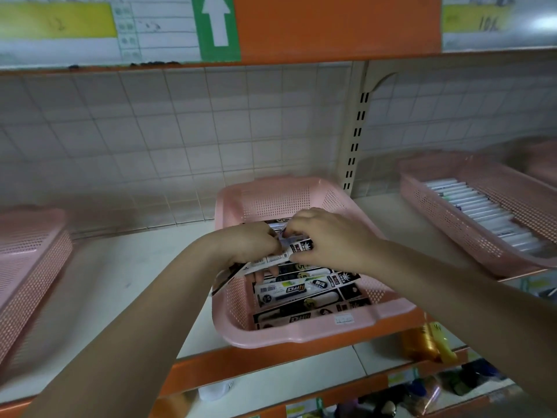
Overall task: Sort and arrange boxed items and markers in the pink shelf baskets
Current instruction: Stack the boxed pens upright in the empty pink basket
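Both hands, left hand [253,245] and right hand [328,236], pinch one flat marker pack [289,251] over the middle pink basket [304,333], its long side running left-right, so it'd drop in parallel with the packs below [307,294].

2 bare forearms reaching forward, left hand [253,247] and right hand [328,239] close together, fingers curled

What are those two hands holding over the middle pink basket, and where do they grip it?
A black-and-white boxed item: left hand holds its left end, right hand pinches its right end.
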Demonstrator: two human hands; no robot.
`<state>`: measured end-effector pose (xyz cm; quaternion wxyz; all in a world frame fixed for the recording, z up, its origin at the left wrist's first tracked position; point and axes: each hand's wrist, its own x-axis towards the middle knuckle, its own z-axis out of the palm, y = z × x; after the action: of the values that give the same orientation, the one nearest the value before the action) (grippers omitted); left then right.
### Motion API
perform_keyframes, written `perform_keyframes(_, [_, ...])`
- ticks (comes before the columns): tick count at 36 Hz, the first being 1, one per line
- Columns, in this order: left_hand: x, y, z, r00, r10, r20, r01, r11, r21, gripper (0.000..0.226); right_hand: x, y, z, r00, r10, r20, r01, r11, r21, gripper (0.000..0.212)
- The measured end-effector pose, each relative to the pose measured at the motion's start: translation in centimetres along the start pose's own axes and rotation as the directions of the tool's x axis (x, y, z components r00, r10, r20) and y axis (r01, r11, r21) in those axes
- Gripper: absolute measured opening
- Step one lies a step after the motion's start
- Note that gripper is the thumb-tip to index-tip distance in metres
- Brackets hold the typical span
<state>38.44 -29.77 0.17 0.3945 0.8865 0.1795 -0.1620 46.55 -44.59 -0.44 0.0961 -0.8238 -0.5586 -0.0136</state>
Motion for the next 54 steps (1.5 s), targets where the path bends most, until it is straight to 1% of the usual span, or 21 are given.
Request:
perform_keyframes(4, [-0.2,0.3,-0.2,0.999,0.035,0.026,-0.033,0.997,-0.063,0.016,-0.1,0.0,-0.1,0.999,-0.035,0.010,0.035,0.999,-0.018,0.037])
perform_keyframes(9, [0.3,0.5,-0.1,0.999,-0.027,-0.022,0.025,0.995,-0.095,0.020,0.1,0.7,0.3,0.997,-0.074,-0.007,0.072,0.991,-0.116,0.027])
perform_keyframes(11, [0.7,0.6,-0.4,0.992,-0.064,-0.108,0.051,0.992,-0.116,0.024,0.2,1.1,0.4,0.997,-0.075,0.026,0.078,0.989,-0.127,0.029])
perform_keyframes(13, [1.1,0.4,-1.0,0.973,-0.064,-0.222,0.050,0.996,-0.069,0.024,0.2,1.6,0.5,0.997,-0.054,0.051,0.059,0.991,-0.118,0.029])
perform_keyframes(18, [2.0,0.1,-2.9,0.911,-0.042,-0.410,0.028,0.999,-0.040,0.028,0.7,3.0,0.6,0.995,0.071,0.074,-0.064,0.994,-0.087,0.024])
perform_keyframes(21, [2.7,0.0,-3.5,0.873,0.028,-0.488,0.021,0.995,0.095,0.037,1.5,4.2,0.9,0.990,0.124,0.061,-0.119,0.989,-0.085,0.023])
perform_keyframes(23, [2.9,0.0,-3.6,0.881,0.043,-0.471,0.029,0.989,0.143,0.034,2.3,4.7,1.1,0.984,0.161,0.072,-0.156,0.986,-0.061,0.023])
perform_keyframes(25, [3.3,-0.1,-3.6,0.892,0.028,-0.450,0.032,0.992,0.126,0.028,3.1,5.2,1.3,0.975,0.194,0.107,-0.189,0.980,-0.052,0.024])
perform_keyframes(27, [3.7,-0.2,-3.8,0.909,-0.016,-0.417,0.026,0.999,0.019,0.024,3.9,5.9,1.8,0.962,0.227,0.152,-0.220,0.973,-0.064,0.025])
perform_keyframes(29, [3.8,-0.4,-3.9,0.931,-0.073,-0.359,0.044,0.995,-0.090,0.026,4.5,6.5,2.2,0.949,0.252,0.190,-0.243,0.968,-0.072,0.023])
perform_keyframes(31, [3.7,-0.2,-3.9,0.950,-0.087,-0.301,0.051,0.991,-0.127,0.016,5.0,6.7,2.5,0.936,0.266,0.228,-0.254,0.964,-0.080,0.019])
perform_keyframes(33, [3.7,-0.1,-4.0,0.958,-0.058,-0.281,0.031,0.994,-0.101,0.017,5.3,6.8,2.7,0.924,0.275,0.265,-0.261,0.961,-0.088,0.017])
perform_keyframes(36, [3.8,-0.1,-3.9,0.969,0.015,-0.248,-0.016,1.000,-0.003,0.016,5.8,6.7,3.1,0.918,0.275,0.286,-0.263,0.961,-0.081,0.022])
perform_keyframes(39, [3.6,-0.2,-3.9,0.978,0.069,-0.199,-0.065,0.998,0.028,0.017,6.1,6.7,3.5,0.924,0.258,0.281,-0.247,0.966,-0.074,0.017])
perform_keyframes(42, [3.5,0.0,-3.9,0.977,0.105,-0.185,-0.093,0.993,0.075,0.021,6.0,6.5,3.5,0.943,0.216,0.252,-0.202,0.976,-0.079,0.020])
perform_keyframes(45, [3.6,0.1,-3.9,0.972,0.115,-0.205,-0.093,0.989,0.118,0.016,5.5,6.1,3.2,0.966,0.179,0.187,-0.171,0.984,-0.058,0.022])
perform_keyframes(47, [3.7,0.1,-3.9,0.972,0.095,-0.214,-0.069,0.989,0.127,0.020,5.4,5.7,2.9,0.978,0.183,0.104,-0.178,0.983,-0.053,0.018])
perform_keyframes(49, [3.7,0.1,-3.7,0.979,0.071,-0.192,-0.048,0.992,0.119,0.024,5.3,5.4,2.3,0.984,0.173,-0.044,-0.176,0.982,-0.070,0.013])
perform_keyframes(51, [3.8,0.1,-3.5,0.986,0.050,-0.161,-0.030,0.992,0.125,0.026,5.2,5.0,1.8,0.974,0.108,-0.199,-0.122,0.991,-0.058,0.011])
perform_keyframes(52, [3.9,0.1,-3.3,0.987,0.046,-0.153,-0.025,0.990,0.136,0.026,5.2,4.7,1.5,0.966,0.078,-0.245,-0.088,0.996,-0.031,0.015])
perform_keyframes(54, [4.1,0.1,-3.0,0.990,0.052,-0.131,-0.029,0.985,0.172,0.024,5.0,4.0,0.8,0.968,0.034,-0.249,-0.043,0.999,-0.033,0.031])
